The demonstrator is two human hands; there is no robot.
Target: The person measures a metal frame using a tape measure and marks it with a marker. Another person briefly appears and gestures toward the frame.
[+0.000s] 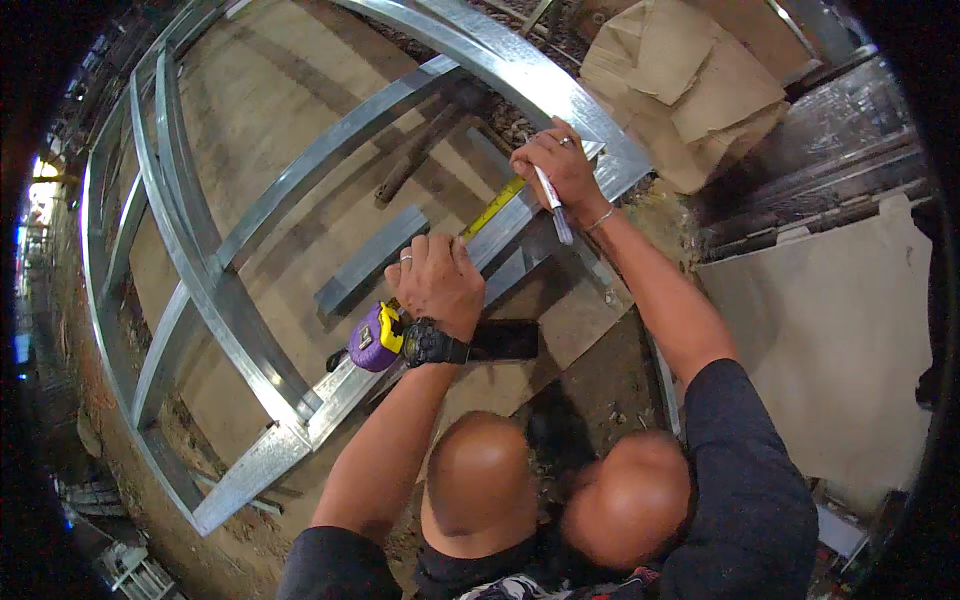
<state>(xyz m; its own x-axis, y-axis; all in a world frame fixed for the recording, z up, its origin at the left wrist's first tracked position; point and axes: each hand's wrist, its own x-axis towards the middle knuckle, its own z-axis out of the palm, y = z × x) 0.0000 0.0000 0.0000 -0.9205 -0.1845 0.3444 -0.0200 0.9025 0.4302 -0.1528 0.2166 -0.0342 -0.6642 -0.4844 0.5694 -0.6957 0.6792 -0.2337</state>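
Observation:
My left hand [440, 283], with a ring and a black wristwatch, is closed over the tape measure's yellow blade on a galvanized metal bar [520, 215]. The purple and yellow tape measure [375, 337] rests on the bar beside that wrist. Its blade [492, 210] runs along the bar toward my right hand [560, 168]. Closed fingers there grip a white marker pen [546, 188], tilted, its dark end pointing down toward me. That hand is at the bar's far end, by the wide frame member [570, 95]. My left fingertips are partly hidden.
The welded metal frame [225, 300] spreads across the left and far side. Inside it lie a short metal piece [370, 262] and a rusty rod [415, 155]. A black flat rectangle [505, 340] lies near my left wrist. Brown cardboard [690, 90] is at far right, a pale sheet [830, 340] at right.

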